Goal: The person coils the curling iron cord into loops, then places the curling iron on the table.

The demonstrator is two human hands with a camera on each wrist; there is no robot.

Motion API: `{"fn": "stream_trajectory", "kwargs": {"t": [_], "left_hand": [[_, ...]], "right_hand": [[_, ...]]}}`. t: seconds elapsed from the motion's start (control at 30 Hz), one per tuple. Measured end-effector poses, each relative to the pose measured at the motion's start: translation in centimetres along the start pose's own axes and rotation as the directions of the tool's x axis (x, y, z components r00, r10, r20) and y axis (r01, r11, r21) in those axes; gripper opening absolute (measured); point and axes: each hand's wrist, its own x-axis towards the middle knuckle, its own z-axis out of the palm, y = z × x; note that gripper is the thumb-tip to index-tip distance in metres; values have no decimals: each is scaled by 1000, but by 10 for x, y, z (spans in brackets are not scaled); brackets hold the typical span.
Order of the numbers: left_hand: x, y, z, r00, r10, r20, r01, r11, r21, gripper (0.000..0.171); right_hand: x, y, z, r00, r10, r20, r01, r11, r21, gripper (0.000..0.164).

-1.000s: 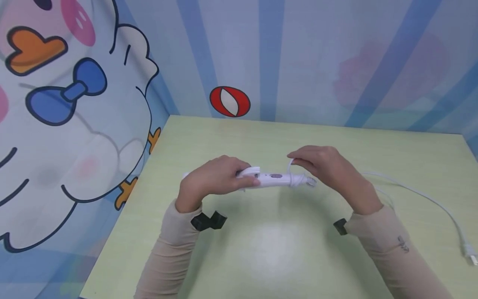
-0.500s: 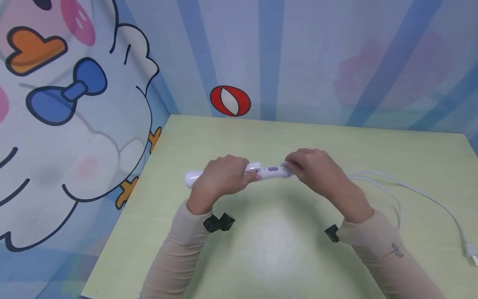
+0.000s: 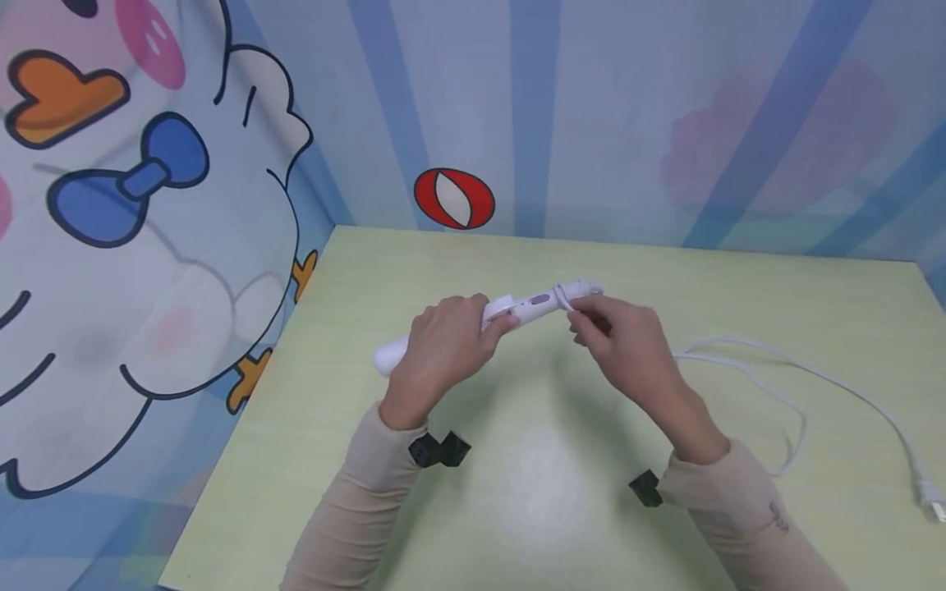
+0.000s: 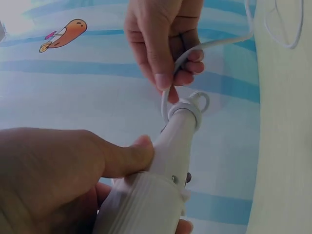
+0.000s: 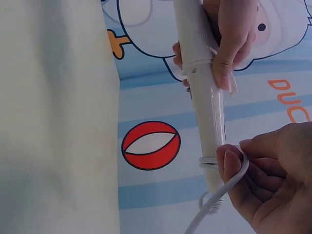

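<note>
A white curling iron point(image 3: 528, 309) with a clamp lever and a grey button is held above the table, its cord end tilted up toward the wall. My left hand point(image 3: 452, 345) grips it around the middle, hiding part of the barrel; the thumb lies along the body in the left wrist view. My right hand point(image 3: 631, 349) pinches the white cord point(image 4: 222, 43) between thumb and fingers, close beside the handle's end. Loops of cord point(image 5: 208, 160) go around that end in the right wrist view. Beyond the right hand the cord trails down to the table.
On the pale green table point(image 3: 532, 525), the loose cord curves right to a white plug point(image 3: 931, 499) near the right edge. A printed wall point(image 3: 606, 123) stands behind the table, another on the left. Each wrist wears a small black camera.
The curling iron's right end has swung upward and away. My right hand has passed the cord around the handle's end and come to its near side. The left hand keeps its grip.
</note>
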Motion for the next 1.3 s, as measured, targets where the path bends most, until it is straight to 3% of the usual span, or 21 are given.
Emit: {"fn": "stream_trajectory", "kwargs": {"t": [0.2, 0.43, 0.63, 0.83, 0.97, 1.13, 1.17, 1.3], "left_hand": [[-1, -4, -1, 999, 7, -35, -10, 998, -68, 35], [-3, -10, -6, 995, 76, -60, -85, 983, -160, 34], [-6, -11, -9, 993, 112, -29, -115, 970, -212, 36], [-6, -13, -10, 990, 141, -2, -137, 958, -253, 36], [-8, -15, -13, 984, 175, 31, -160, 948, -273, 34], [-12, -17, -21, 964, 259, 68, -228, 927, -297, 29], [-13, -17, -22, 957, 280, 73, -246, 921, -303, 28], [-15, -18, -24, 935, 339, 103, -292, 901, -320, 25]], "right_hand": [[-5, 11, 7, 999, 5, -42, -1, 996, 87, 25], [-10, 27, 16, 979, -110, -171, 122, 991, 60, 19], [-10, 36, 21, 953, -178, -247, 208, 973, 101, 18], [-7, 43, 24, 918, -263, -298, 299, 950, 84, 16], [-4, 49, 24, 876, -345, -336, 387, 920, 65, 15], [0, 58, 21, 823, -459, -336, 462, 884, -74, 19], [0, 59, 19, 821, -470, -323, 464, 880, -101, 21], [2, 60, 9, 851, -472, -231, 464, 881, -92, 29]]}}
